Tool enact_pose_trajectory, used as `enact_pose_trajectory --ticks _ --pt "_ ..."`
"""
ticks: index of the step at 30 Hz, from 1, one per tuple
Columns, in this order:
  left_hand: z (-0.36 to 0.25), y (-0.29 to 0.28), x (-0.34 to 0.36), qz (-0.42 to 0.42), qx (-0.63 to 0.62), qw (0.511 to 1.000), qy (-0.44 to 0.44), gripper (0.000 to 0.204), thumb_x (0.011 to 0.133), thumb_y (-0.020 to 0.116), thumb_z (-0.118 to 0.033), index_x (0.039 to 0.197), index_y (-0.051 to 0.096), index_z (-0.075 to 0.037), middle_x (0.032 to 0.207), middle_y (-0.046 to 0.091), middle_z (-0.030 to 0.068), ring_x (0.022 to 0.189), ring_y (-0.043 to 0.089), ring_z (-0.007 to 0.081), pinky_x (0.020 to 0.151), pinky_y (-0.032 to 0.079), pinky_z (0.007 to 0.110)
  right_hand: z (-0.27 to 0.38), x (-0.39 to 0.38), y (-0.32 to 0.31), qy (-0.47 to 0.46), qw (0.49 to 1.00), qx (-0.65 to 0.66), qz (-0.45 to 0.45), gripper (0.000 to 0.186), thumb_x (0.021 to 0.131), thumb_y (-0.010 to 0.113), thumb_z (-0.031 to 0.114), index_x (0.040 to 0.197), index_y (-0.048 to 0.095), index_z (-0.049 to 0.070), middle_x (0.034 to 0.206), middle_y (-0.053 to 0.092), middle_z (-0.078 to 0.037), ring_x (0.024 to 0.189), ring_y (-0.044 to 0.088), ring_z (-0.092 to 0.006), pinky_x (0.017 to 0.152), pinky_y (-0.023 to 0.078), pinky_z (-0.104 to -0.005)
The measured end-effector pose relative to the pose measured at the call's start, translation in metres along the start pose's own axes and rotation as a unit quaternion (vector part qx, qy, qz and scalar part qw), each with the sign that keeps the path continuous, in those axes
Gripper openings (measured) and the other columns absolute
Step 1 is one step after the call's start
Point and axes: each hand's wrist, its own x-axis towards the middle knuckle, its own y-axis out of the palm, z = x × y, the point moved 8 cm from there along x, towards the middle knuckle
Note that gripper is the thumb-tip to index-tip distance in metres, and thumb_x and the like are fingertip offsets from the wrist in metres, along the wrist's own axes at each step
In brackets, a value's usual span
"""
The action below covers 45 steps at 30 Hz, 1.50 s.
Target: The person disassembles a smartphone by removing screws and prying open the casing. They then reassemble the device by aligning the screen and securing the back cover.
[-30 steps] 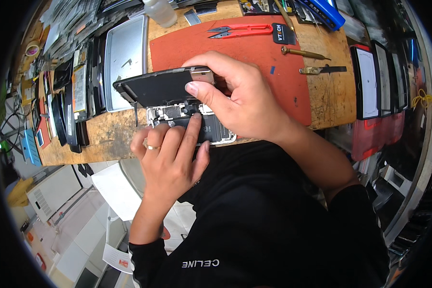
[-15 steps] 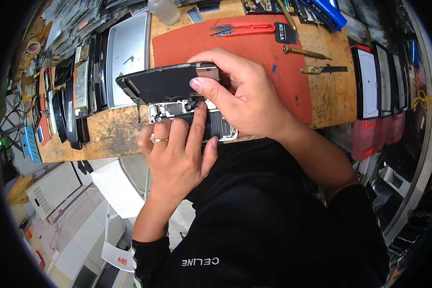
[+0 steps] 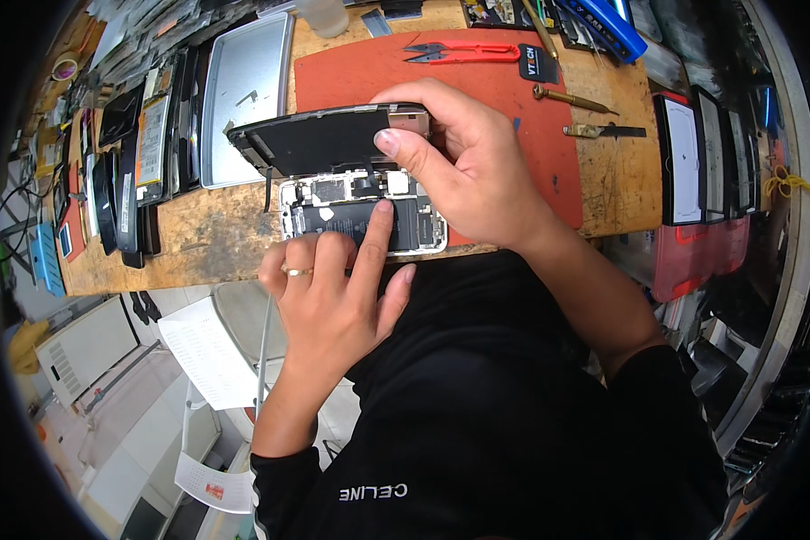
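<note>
An opened phone body point(image 3: 409, 225) with a silver rim lies at the table's front edge, its black battery and circuit parts exposed. Raised behind it is the phone's black screen panel point(image 3: 319, 147), inner side toward me. My right hand point(image 3: 472, 171) grips that panel's right end, thumb on the inner face and fingers behind. A dark flex cable point(image 3: 366, 186) runs between panel and body. My left hand point(image 3: 337, 292) holds nothing; its index finger reaches straight onto the body near the battery's upper edge, the other fingers bent over the lower edge. A ring is on one finger.
An orange-red mat point(image 3: 342, 76) covers part of the wooden table point(image 3: 211, 229). On it are red thread snips point(image 3: 468, 54) and a brass screwdriver point(image 3: 576, 99). A metal tray point(image 3: 243, 99) stands left, beside stacked phone parts point(image 3: 144, 153). A blade tool point(image 3: 603, 131) lies right.
My left index fingertip has drawn back toward me from the flex cable, uncovering more of the circuit parts. The cable sits lower against the body. My right hand still holds the screen panel up.
</note>
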Motion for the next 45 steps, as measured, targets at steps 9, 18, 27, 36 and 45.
enact_pose_trajectory --ticks 9,18,27,36,45 --pt "0.004 0.005 0.007 0.006 -0.044 0.999 -0.017 0.059 0.094 0.073 -0.047 0.142 0.073 -0.014 0.094 0.050 0.0049 0.095 0.051 0.0275 0.098 0.035 0.047 -0.001 0.001 -0.005 -0.012 0.999 -0.002 -0.032 0.018 0.101 0.071 0.003 0.119 0.070 0.000 0.089 0.075 -0.009 0.081 0.069 -0.0114 0.074 0.057 -0.0307" --pt "0.007 0.006 -0.004 -0.023 0.004 0.998 -0.051 0.062 0.094 0.072 -0.050 0.141 0.072 -0.010 0.097 0.052 0.0074 0.099 0.051 0.0298 0.099 0.034 0.049 -0.006 0.005 0.001 -0.030 0.999 0.019 -0.040 0.020 0.103 0.073 0.005 0.121 0.070 -0.001 0.092 0.073 -0.006 0.085 0.067 -0.0090 0.076 0.056 -0.0296" --pt "0.006 0.006 -0.004 -0.029 -0.011 0.998 -0.050 0.066 0.091 0.077 -0.048 0.147 0.070 -0.013 0.100 0.053 0.0086 0.099 0.052 0.0297 0.098 0.035 0.047 -0.009 0.005 0.000 -0.006 0.999 0.007 -0.038 0.020 0.104 0.072 0.006 0.122 0.070 -0.001 0.091 0.071 -0.004 0.082 0.064 -0.0079 0.074 0.055 -0.0283" --pt "0.069 -0.036 -0.036 -0.217 -0.140 0.959 -0.120 0.032 0.097 0.074 -0.023 0.121 0.074 -0.003 0.088 0.057 0.0063 0.084 0.055 0.0235 0.093 0.042 0.041 0.014 -0.009 -0.008 -0.034 0.993 -0.113 -0.010 0.018 0.100 0.074 0.002 0.118 0.074 0.000 0.092 0.073 -0.006 0.082 0.068 -0.0119 0.074 0.054 -0.0291" --pt "0.127 0.013 0.007 -0.051 -0.587 0.778 -0.218 0.042 0.113 0.061 -0.020 0.149 0.059 0.002 0.141 0.065 0.0140 0.130 0.062 0.0226 0.115 0.046 0.037 0.026 -0.018 -0.007 -0.105 0.983 -0.142 0.048 0.018 0.099 0.071 -0.005 0.116 0.075 -0.002 0.100 0.075 -0.012 0.087 0.073 -0.0196 0.077 0.056 -0.0317"
